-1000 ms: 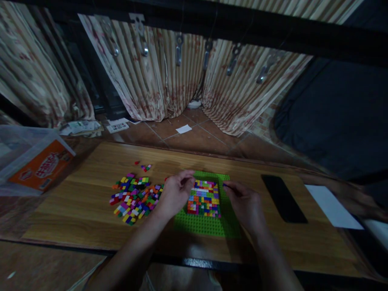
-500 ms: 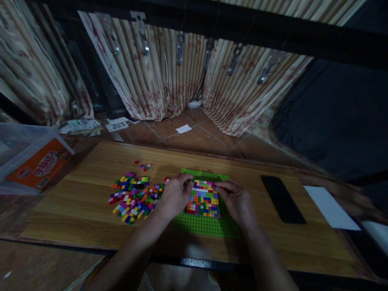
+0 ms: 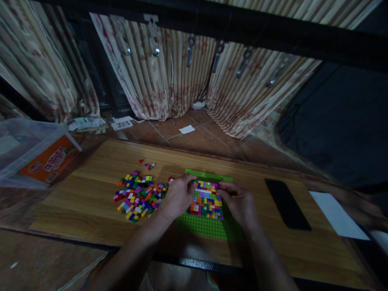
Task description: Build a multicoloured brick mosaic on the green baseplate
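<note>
A green studded baseplate point(image 3: 209, 228) lies on the wooden table, its middle covered by a block of multicoloured building bricks point(image 3: 207, 202). My left hand point(image 3: 180, 196) is at the block's upper left, fingers bent and thumb close to the index finger; what they hold, if anything, is hidden. At the upper right corner, my right hand point(image 3: 239, 202) pinches a small dark blue brick point(image 3: 218, 186) against or just above the block. Left of the plate lies a pile of loose bricks point(image 3: 141, 198), partly behind my left hand.
A black phone-like slab point(image 3: 286, 204) and a white sheet point(image 3: 338, 214) lie to the right. Beyond the pile are a few stray bricks point(image 3: 150, 166). A clear plastic bin point(image 3: 33, 153) with an orange label stands at left. Striped curtains point(image 3: 169, 81) hang behind the table.
The whole view has shifted slightly, so things appear a little farther right. Both hands keep nearly the same places at the block's upper corners.
</note>
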`<state>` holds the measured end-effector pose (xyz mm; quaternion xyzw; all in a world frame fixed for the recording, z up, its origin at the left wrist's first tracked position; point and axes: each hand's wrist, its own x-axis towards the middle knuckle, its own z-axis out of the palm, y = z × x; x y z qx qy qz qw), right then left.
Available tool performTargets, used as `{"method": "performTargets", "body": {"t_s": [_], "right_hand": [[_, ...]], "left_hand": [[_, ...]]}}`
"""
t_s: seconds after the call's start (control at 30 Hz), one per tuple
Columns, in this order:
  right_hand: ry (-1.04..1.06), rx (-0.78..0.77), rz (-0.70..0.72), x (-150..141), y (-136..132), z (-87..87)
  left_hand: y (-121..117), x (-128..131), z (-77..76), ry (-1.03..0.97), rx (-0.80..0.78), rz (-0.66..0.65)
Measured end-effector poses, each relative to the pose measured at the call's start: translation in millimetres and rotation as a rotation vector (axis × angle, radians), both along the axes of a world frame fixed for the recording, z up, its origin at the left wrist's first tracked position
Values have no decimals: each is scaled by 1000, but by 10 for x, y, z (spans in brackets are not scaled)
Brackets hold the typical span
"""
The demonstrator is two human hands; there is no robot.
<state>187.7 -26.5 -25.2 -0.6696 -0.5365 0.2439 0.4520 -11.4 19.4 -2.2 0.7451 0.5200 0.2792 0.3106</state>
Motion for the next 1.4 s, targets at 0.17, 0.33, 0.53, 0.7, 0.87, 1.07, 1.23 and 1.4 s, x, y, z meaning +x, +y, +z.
{"method": "performTargets", "body": {"t_s": [0.17, 0.33, 0.53, 0.7, 0.87, 1.07, 1.23, 1.4], "right_hand": [[117, -1, -87, 90, 24, -72], [96, -70, -93, 44, 67, -70], [7, -137, -59, -95, 95, -16], [-47, -156, -56, -127, 92, 8], [-72, -119, -71, -151, 79, -11], [-105, -20, -90, -218, 70, -63], [-28, -42, -91, -196, 53, -80], [262, -22, -261, -34, 13, -65]], "left_hand": [[6, -2, -8, -18, -10, -5], [18, 2, 4, -15, -15, 1], [21, 1, 1, -17, -13, -5], [20, 3, 7, -23, -38, -8], [17, 9, 21, -23, -57, -14], [10, 15, 3, 7, -23, -3], [11, 12, -34, 28, -13, -5], [22, -35, -12, -3, 0, 10]]}}
